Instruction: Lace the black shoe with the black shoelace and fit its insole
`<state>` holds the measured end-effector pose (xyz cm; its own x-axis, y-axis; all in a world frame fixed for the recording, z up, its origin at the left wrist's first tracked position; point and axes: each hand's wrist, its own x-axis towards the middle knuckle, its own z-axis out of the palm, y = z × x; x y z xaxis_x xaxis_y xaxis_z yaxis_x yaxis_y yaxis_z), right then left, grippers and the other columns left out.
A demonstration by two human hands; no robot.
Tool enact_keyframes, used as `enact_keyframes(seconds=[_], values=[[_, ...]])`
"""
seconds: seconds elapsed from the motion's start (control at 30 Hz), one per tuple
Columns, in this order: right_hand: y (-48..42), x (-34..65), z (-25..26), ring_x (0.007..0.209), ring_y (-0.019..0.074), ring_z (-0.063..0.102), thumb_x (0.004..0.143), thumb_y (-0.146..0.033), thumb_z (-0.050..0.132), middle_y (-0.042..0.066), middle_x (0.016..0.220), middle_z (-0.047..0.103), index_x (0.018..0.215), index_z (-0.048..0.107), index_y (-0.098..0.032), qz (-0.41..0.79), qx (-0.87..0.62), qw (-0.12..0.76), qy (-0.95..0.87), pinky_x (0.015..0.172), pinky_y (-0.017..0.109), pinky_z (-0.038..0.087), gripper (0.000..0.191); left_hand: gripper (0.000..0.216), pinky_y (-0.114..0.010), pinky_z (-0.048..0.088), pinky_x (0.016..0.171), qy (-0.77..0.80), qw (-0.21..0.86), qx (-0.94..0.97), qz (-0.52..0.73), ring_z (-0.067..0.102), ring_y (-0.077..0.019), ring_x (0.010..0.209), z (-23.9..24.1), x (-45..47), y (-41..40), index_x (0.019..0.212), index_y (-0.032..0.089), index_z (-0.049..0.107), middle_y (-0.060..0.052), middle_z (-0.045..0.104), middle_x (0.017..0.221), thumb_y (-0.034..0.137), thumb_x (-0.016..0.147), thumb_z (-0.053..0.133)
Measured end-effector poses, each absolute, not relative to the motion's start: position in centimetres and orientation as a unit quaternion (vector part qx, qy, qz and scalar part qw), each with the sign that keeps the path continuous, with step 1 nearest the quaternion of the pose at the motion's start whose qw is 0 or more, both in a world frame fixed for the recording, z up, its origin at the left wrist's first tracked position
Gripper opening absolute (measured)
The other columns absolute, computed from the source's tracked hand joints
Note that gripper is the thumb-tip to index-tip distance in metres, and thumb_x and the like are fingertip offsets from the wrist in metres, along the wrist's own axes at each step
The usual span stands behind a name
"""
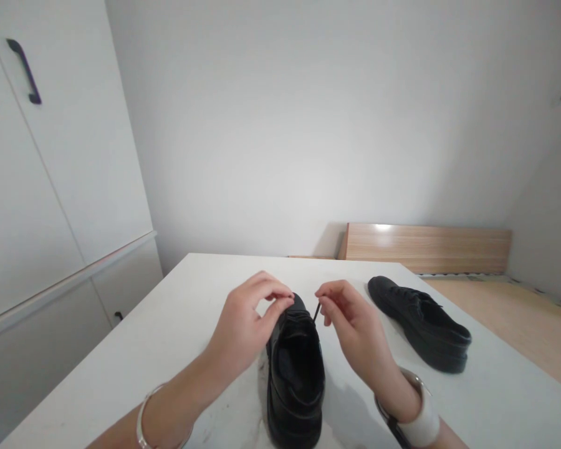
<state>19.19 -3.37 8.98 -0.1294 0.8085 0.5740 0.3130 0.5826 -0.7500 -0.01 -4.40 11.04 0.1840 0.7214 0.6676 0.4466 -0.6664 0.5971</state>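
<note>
A black lace-up shoe (297, 399) stands on the white table straight in front of me, heel towards me and toe pointing away. Thumb and forefinger of my right hand (355, 327) pinch one end of its black shoelace (316, 312), which rises taut from the right side of the lacing. On the other side, my left hand (250, 318) is closed in a pinch over the front of the shoe. A dark bit of lace shows at its fingertips, hard to pick out against the black toe.
The second black shoe (421, 321) rests on the table (206, 293) to the right, its laces done up. White cabinets (42, 187) with dark handles line the left. Behind the table are a wood-grain board (425, 246) and a pale wall; a tan surface (509, 312) lies beyond the right edge.
</note>
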Motion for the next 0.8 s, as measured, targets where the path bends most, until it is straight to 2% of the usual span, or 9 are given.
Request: enact_keyframes(seconds=[0.1,0.3,0.37,0.47,0.57,0.63,0.73,0.8], values=[[-2.7,18.5,9.7,0.056,0.0125,0.055,0.091,-0.036,0.061,-0.004,0.067,0.057,0.088,0.057,-0.022,0.338,-0.352,0.572,-0.66,0.056,0.027,0.046,0.015,0.008,-0.029,0.047,0.079,0.373,0.152,0.733,0.548,0.062,-0.0173,0.083,12.2,-0.1,-4.2,0.079,0.019,0.072,-0.002,0.066,0.084,0.015,0.084,0.068],[-2.8,17.3,10.0,0.058,0.0127,0.056,0.085,-0.046,0.067,-0.003,0.064,0.059,0.091,0.063,-0.019,0.43,-0.335,0.49,-0.68,0.057,0.027,0.046,0.027,0.005,-0.032,0.046,0.084,0.375,0.214,0.713,0.552,0.059,-0.0186,0.089,11.4,1.1,-3.0,0.079,0.021,0.074,-0.002,0.058,0.088,0.019,0.081,0.07],[-2.6,17.5,9.9,0.057,0.0125,0.056,0.085,-0.046,0.067,-0.003,0.063,0.059,0.088,0.065,-0.018,0.429,-0.334,0.491,-0.68,0.057,0.027,0.046,0.028,0.008,-0.031,0.047,0.081,0.352,0.273,0.699,0.559,0.059,-0.0176,0.087,10.8,1.3,-2.6,0.088,0.021,0.074,-0.003,0.059,0.091,0.023,0.081,0.07],[-2.2,18.0,9.8,0.058,0.0127,0.057,0.082,-0.043,0.07,-0.002,0.065,0.061,0.085,0.065,-0.019,0.424,-0.334,0.509,-0.671,0.058,0.027,0.048,0.025,0.026,-0.031,0.05,0.079,0.331,0.403,0.678,0.518,0.064,-0.018,0.083,9.5,1.1,-2.2,0.105,0.02,0.068,-0.004,0.067,0.092,0.029,0.081,0.071],[-2.0,18.3,9.7,0.058,0.0134,0.059,0.082,-0.041,0.07,-0.002,0.066,0.063,0.086,0.066,-0.019,0.415,-0.338,0.522,-0.664,0.058,0.028,0.05,0.022,0.015,-0.032,0.049,0.079,0.358,0.444,0.693,0.441,0.068,-0.0206,0.081,8.2,0.7,-2.1,0.088,0.016,0.071,-0.005,0.075,0.082,0.03,0.082,0.069],[-2.0,18.4,9.5,0.058,0.0136,0.06,0.083,-0.037,0.07,-0.002,0.066,0.063,0.087,0.067,-0.019,0.383,-0.344,0.562,-0.648,0.06,0.029,0.051,0.019,0.02,-0.031,0.048,0.076,0.383,0.444,0.677,0.445,0.068,-0.0208,0.077,7.7,0.7,-1.9,0.078,0.015,0.073,-0.006,0.076,0.076,0.033,0.083,0.066],[-2.2,18.1,9.0,0.063,0.0139,0.063,0.087,-0.03,0.067,-0.001,0.073,0.065,0.089,0.067,-0.021,0.298,-0.35,0.642,-0.613,0.065,0.029,0.051,0.009,0.022,-0.03,0.048,0.071,0.402,0.482,0.616,0.476,0.067,-0.0203,0.071,7.4,1.0,-1.7,0.079,0.014,0.074,-0.005,0.075,0.069,0.035,0.08,0.069],[-2.3,17.8,8.6,0.068,0.0144,0.064,0.089,-0.026,0.064,0.0,0.079,0.065,0.089,0.067,-0.022,0.262,-0.345,0.65,-0.624,0.066,0.029,0.051,0.004,0.02,-0.03,0.048,0.07,0.396,0.507,0.602,0.473,0.067,-0.0202,0.07,7.5,1.4,-1.6,0.082,0.014,0.075,-0.005,0.075,0.068,0.033,0.077,0.07]])
